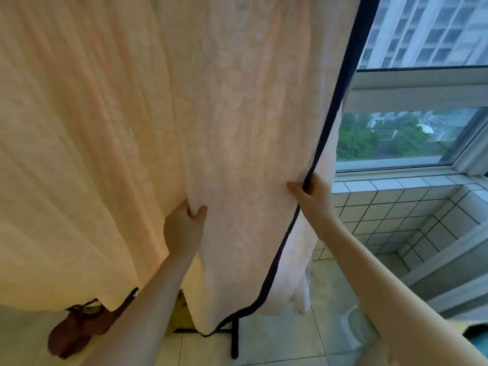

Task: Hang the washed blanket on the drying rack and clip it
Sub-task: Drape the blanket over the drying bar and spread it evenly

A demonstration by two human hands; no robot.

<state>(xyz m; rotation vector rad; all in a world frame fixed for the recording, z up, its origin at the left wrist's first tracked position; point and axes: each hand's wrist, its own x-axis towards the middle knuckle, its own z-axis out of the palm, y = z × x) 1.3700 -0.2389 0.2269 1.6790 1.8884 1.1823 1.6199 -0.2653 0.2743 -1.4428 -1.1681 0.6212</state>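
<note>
The blanket [224,114] hangs overhead, its rail unseen; the left hand [184,228] bunches a fold and the right hand [313,199] pinches the dark-trimmed edge [340,101]. With no clip visible, I think an uneven tug could slide it off onto the floor [303,339].

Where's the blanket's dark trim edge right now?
The dark trim runs down the blanket's right side beside the window, pinched by the right hand.

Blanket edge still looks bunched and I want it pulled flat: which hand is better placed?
Probably the right hand: it already pinches the blanket's dark trim. The left hand grips a mid-fabric fold.
</note>
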